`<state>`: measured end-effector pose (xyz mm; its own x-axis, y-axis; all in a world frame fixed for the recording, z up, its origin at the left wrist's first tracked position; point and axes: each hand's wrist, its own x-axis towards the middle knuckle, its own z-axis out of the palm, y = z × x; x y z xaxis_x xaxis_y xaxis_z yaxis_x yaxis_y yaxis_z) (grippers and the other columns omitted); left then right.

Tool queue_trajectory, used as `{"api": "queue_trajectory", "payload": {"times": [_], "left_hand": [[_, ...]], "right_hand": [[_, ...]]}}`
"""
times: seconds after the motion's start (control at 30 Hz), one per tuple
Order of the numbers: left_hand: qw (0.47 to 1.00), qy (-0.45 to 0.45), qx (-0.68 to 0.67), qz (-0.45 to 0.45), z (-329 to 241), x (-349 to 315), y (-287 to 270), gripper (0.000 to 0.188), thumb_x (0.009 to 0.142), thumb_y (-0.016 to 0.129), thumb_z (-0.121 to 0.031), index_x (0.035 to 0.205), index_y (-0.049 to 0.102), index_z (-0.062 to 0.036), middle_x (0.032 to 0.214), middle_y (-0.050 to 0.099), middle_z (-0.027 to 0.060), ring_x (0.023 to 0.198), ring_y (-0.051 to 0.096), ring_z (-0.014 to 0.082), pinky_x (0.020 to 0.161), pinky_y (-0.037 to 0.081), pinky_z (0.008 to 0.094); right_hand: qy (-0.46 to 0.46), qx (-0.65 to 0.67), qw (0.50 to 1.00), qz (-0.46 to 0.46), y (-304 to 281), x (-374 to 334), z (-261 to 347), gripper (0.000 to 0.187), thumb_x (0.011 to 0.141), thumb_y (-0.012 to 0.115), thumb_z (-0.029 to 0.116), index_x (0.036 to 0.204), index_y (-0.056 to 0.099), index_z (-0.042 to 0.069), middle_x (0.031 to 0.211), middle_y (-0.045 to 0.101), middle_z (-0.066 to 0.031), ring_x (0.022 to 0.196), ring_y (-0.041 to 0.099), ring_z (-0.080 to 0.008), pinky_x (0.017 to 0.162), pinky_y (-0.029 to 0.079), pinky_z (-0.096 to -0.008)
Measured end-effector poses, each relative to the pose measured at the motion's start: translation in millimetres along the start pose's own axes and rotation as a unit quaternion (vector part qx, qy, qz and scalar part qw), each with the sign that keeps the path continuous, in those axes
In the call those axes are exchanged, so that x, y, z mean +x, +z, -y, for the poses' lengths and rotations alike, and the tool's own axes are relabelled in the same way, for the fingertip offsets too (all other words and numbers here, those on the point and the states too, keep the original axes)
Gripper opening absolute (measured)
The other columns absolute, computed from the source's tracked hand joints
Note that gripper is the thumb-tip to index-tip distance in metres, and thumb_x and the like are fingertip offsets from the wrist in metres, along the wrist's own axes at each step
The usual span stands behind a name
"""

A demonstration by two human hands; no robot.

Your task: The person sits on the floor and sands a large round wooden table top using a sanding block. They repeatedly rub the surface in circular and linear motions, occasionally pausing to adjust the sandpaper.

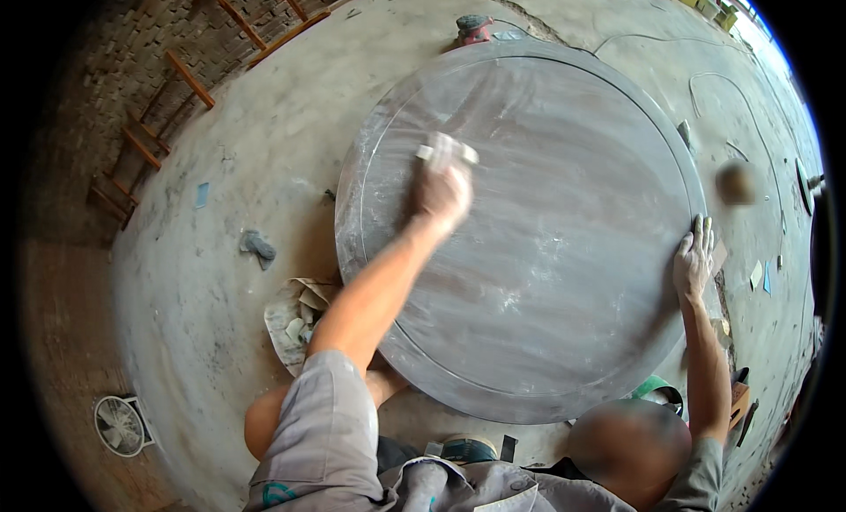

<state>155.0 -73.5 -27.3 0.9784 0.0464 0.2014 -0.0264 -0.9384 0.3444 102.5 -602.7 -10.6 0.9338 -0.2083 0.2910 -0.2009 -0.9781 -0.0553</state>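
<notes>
On the dusty floor, toward ten o'clock on the big round stone slab (529, 239), our left hand (441, 190) clenches a pale sanding block (445, 151), our right hand (694, 261) flat at the three-o'clock rim; next, probably firm, even strokes.

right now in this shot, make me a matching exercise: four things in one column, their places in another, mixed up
Things:
1. left hand
2. right hand
3. floor fan
4. wooden ladder

Places:
A. lying on the ground, upper left
B. on the round slab's right rim
C. lower left, on the floor
D. on the slab's upper left part, pressing a small pale block

Pairs: 1-D, 2-B, 3-C, 4-A
</notes>
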Motion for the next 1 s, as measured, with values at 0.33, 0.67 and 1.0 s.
{"api": "queue_trajectory", "payload": {"times": [0.33, 0.67, 1.0], "left_hand": [[0.998, -0.005, -0.054, -0.044, -22.0, -8.8, -14.3, 0.042, 0.1, 0.055, -0.012, 0.137, 0.054, 0.0078, 0.15, 0.048, 0.0257, 0.142, 0.045, 0.0353, 0.124, 0.031, 0.0454], [0.999, 0.021, -0.002, -0.035, 56.1, -7.7, -65.7, 0.046, 0.111, 0.034, -0.026, 0.144, 0.049, 0.0021, 0.151, 0.046, 0.0266, 0.145, 0.039, 0.0404, 0.125, 0.028, 0.0493], [0.936, 0.342, -0.074, 0.022, -96.2, 3.3, 3.0, 0.035, 0.094, 0.061, -0.012, 0.128, 0.065, -0.0029, 0.128, 0.065, 0.0248, 0.121, 0.063, 0.0384, 0.109, 0.049, 0.0493]], "right_hand": [[0.029, 0.017, 0.999, 0.016, 1.3, -3.2, 8.3, 0.055, 0.104, 0.039, 0.028, 0.156, 0.04, 0.011, 0.164, 0.033, -0.0155, 0.151, 0.031, -0.0355, 0.124, 0.023, -0.046], [0.038, 0.023, 0.999, 0.01, -1.7, -7.4, 17.3, 0.055, 0.104, 0.038, 0.028, 0.156, 0.04, 0.013, 0.165, 0.032, -0.0128, 0.152, 0.03, -0.0341, 0.124, 0.021, -0.0481], [0.029, 0.009, 1.0, 0.001, -0.9, -6.7, 10.4, 0.055, 0.103, 0.04, 0.029, 0.154, 0.043, 0.01, 0.163, 0.035, -0.0164, 0.15, 0.033, -0.0359, 0.121, 0.026, -0.049]]}}
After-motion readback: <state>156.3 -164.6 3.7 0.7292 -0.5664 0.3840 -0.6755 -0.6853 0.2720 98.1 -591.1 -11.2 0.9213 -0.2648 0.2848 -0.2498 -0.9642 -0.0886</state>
